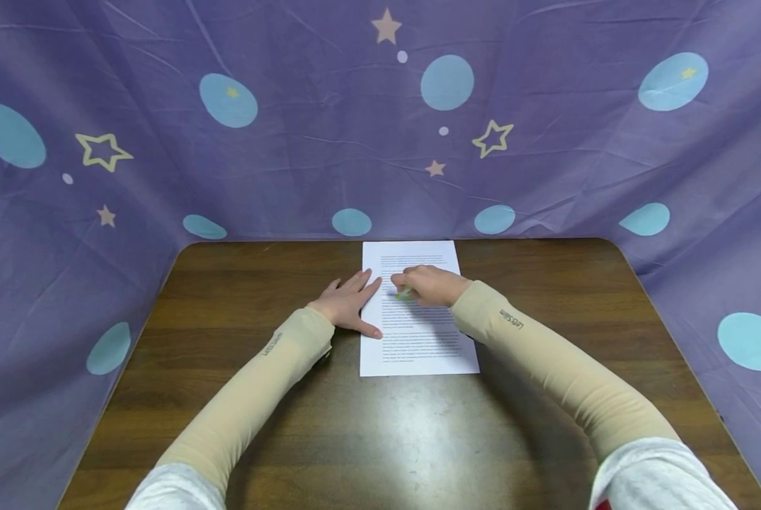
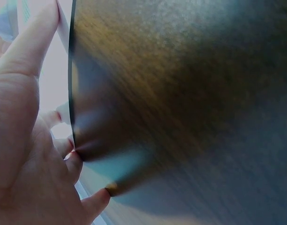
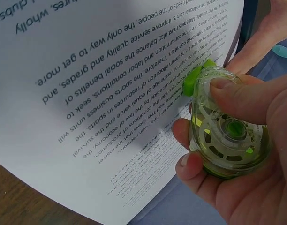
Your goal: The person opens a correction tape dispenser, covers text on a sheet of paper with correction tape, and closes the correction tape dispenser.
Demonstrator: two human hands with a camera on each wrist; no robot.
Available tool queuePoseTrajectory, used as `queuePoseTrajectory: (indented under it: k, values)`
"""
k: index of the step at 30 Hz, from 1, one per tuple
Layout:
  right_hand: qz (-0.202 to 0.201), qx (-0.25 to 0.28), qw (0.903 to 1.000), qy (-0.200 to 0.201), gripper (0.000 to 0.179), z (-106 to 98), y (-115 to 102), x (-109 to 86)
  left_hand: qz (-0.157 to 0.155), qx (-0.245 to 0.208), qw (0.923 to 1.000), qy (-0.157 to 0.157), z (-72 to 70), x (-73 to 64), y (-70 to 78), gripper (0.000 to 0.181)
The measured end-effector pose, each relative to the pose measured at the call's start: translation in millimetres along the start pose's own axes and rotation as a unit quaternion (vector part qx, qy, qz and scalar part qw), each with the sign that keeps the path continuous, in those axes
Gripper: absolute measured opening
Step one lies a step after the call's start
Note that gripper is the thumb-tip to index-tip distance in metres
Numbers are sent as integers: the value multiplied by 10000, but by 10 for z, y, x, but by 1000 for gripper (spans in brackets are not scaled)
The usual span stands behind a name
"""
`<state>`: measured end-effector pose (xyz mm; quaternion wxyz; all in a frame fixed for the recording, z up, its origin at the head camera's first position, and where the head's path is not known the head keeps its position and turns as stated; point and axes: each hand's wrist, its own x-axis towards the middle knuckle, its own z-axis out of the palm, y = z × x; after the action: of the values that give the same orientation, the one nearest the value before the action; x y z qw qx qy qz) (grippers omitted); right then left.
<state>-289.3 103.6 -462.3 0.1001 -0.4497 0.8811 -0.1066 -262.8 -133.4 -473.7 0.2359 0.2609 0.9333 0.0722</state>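
A printed sheet of paper (image 1: 418, 350) lies on the wooden table. My left hand (image 1: 350, 303) rests at its left edge with the fingers spread, thumb and fingertips on the margin. In the left wrist view the left hand (image 2: 26, 140) shows its palm side beside the paper's edge. My right hand (image 1: 434, 285) is over the middle of the text. Between its thumb and fingers it grips a clear and green correction tape (image 3: 232, 124), whose green tip (image 3: 192, 79) is right at the printed lines. From the head view most of the correction tape is hidden by the hand.
The brown wooden table (image 1: 278, 418) extends around the paper on all sides. Behind it and at both sides hangs a purple curtain (image 1: 329, 142) with stars and blue ovals. Beige sleeves (image 1: 539, 347) cover both forearms.
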Motion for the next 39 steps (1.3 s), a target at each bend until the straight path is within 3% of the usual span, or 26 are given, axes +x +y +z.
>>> queuePoseTrajectory:
  k: [23, 30, 39]
  values:
    - [-34, -82, 9999, 48, 24, 18, 54, -36, -3, -9, 10000, 8, 6, -3, 3, 119]
    - [-305, 29, 9991, 285, 26, 36, 124, -42, 7, -37, 10000, 4, -1, 0, -5, 118]
    - [68, -62, 10000, 20, 23, 17, 91, -60, 0, -72, 10000, -3, 10, 7, 1, 118]
